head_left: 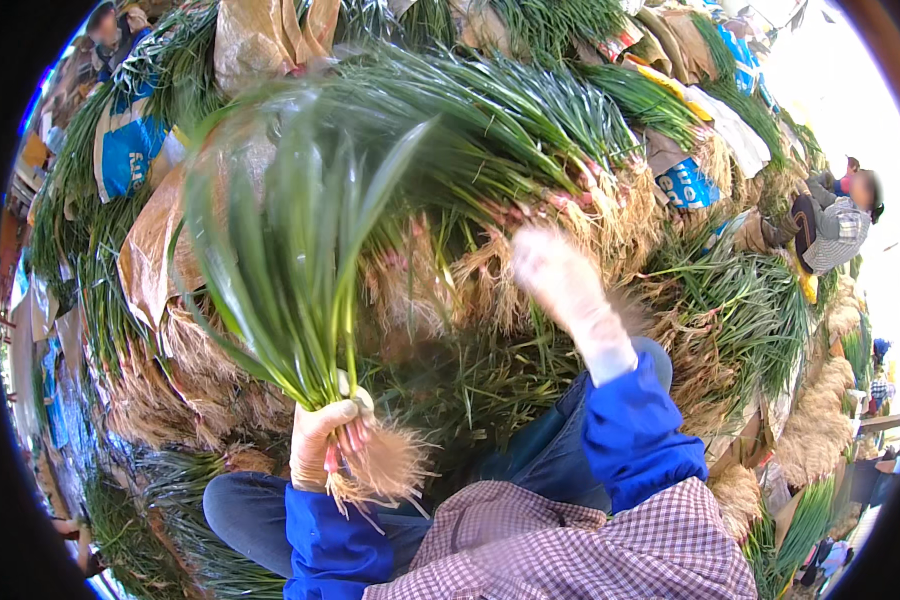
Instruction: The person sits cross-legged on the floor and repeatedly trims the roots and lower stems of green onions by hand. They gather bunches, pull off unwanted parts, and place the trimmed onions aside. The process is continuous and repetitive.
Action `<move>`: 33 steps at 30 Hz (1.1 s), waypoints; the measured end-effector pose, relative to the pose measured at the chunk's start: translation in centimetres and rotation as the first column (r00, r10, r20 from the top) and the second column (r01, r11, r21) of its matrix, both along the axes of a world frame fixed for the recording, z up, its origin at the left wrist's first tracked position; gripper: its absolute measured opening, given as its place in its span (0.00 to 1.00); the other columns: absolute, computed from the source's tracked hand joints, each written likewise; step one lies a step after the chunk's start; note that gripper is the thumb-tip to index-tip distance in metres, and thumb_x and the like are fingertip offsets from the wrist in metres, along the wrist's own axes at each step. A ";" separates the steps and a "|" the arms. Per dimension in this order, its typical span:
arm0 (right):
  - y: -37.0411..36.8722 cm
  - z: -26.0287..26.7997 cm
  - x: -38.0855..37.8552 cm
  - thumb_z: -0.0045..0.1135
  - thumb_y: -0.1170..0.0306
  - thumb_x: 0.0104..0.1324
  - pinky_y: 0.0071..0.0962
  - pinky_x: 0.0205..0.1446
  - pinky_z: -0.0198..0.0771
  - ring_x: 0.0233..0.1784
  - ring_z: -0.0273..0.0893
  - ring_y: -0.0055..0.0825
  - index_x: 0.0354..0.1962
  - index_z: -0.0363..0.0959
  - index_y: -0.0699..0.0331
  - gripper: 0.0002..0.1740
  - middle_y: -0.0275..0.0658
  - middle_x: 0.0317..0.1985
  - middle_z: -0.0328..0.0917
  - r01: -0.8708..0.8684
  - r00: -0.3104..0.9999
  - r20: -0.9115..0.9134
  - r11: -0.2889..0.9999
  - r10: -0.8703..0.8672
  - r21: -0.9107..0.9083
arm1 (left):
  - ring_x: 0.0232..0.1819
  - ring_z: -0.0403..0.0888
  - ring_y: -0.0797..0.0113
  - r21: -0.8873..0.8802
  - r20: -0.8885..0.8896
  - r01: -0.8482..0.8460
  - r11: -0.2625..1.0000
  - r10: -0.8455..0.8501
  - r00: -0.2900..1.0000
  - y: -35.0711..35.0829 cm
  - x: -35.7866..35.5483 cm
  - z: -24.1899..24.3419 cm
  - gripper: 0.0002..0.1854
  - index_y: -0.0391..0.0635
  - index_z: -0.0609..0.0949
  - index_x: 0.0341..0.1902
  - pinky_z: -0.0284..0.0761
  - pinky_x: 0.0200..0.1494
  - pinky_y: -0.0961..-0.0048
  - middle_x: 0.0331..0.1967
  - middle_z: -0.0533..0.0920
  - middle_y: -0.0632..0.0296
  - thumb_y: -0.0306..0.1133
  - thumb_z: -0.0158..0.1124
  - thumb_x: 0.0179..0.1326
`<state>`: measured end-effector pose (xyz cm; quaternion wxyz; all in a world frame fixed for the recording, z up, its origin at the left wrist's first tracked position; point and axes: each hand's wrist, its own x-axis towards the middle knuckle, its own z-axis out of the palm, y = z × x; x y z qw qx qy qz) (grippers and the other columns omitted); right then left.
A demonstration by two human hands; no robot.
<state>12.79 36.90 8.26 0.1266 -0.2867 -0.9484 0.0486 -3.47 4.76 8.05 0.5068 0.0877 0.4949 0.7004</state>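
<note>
My left hand (316, 431) is closed round the pink stem bases of a bunch of long-leaved green plants (292, 315). The leaves fan upward and blur at their tips, while pale fibrous roots (394, 457) hang out below my thumb. Ahead and to the right, my right hand (551, 266) is blurred at the root ends of a heap of similar plants (510, 120). Its fingers do not show clearly, so I cannot tell whether they grip a plant. Matted roots (622, 210) hang along the near edge of that heap.
Loose leaves (465, 382) cover the ground between my legs. Brown woven sacking (157, 247) and a blue printed sack (124, 150) lie among plants on the left. Another plant pile (750, 315) lies to the right. A person (840, 225) sits beyond it; another (112, 37) is at far left.
</note>
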 end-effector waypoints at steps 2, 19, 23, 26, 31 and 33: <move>5.8 1.2 -1.7 0.52 0.57 0.64 0.38 0.47 0.74 0.45 0.80 0.39 0.51 0.71 0.57 0.20 0.47 0.42 0.80 0.221 0.973 0.023 0.958 -0.229 0.181 | 0.26 0.80 0.68 0.051 0.084 -0.106 0.993 0.102 0.991 0.7 0.2 -2.8 0.18 0.36 0.75 0.44 0.78 0.26 0.77 0.27 0.79 0.56 0.30 0.64 0.50; -12.8 -1.5 0.3 0.52 0.57 0.64 0.32 0.45 0.74 0.38 0.79 0.37 0.41 0.73 0.65 0.19 0.43 0.35 0.78 -0.351 0.923 -0.181 0.548 0.341 -0.759 | 0.30 0.83 0.65 0.026 0.145 -0.118 0.993 0.113 0.983 3.7 4.4 -7.2 0.14 0.37 0.77 0.44 0.81 0.36 0.71 0.31 0.83 0.51 0.26 0.65 0.55; -13.5 -4.5 -3.6 0.54 0.56 0.67 0.24 0.40 0.71 0.32 0.74 0.22 0.47 0.75 0.65 0.21 0.32 0.31 0.79 -0.020 0.971 0.016 -0.146 -0.237 -0.989 | 0.23 0.82 0.63 -0.028 0.156 -0.086 0.996 0.089 0.984 3.4 4.7 -6.3 0.14 0.34 0.78 0.43 0.82 0.28 0.69 0.27 0.82 0.53 0.29 0.64 0.54; -15.2 -8.3 -3.9 0.56 0.64 0.67 0.19 0.32 0.70 0.28 0.74 0.20 0.41 0.77 0.65 0.13 0.34 0.28 0.78 -0.151 0.856 -0.254 0.251 -0.450 -0.956 | 0.22 0.81 0.63 -0.074 0.191 -0.099 0.992 0.111 0.975 3.2 4.8 -7.1 0.14 0.34 0.78 0.43 0.82 0.28 0.69 0.26 0.82 0.53 0.29 0.63 0.55; -17.4 -7.6 -2.6 0.56 0.67 0.68 0.23 0.35 0.73 0.29 0.77 0.24 0.43 0.74 0.68 0.12 0.38 0.29 0.78 -0.274 0.732 -0.595 0.655 -0.333 -0.704 | 0.15 0.76 0.68 -0.168 0.126 -0.095 0.981 0.118 0.985 4.0 4.2 -7.6 0.09 0.33 0.79 0.37 0.77 0.21 0.74 0.21 0.81 0.55 0.28 0.61 0.57; -16.5 -8.2 -3.1 0.55 0.67 0.69 0.23 0.35 0.74 0.29 0.77 0.23 0.44 0.73 0.68 0.13 0.39 0.30 0.78 -0.334 0.665 -0.719 0.780 -0.202 -0.528 | 0.12 0.75 0.72 -0.106 0.219 0.059 0.993 -0.035 0.975 4.0 3.9 -6.2 0.09 0.34 0.79 0.35 0.72 0.15 0.80 0.20 0.81 0.57 0.30 0.61 0.57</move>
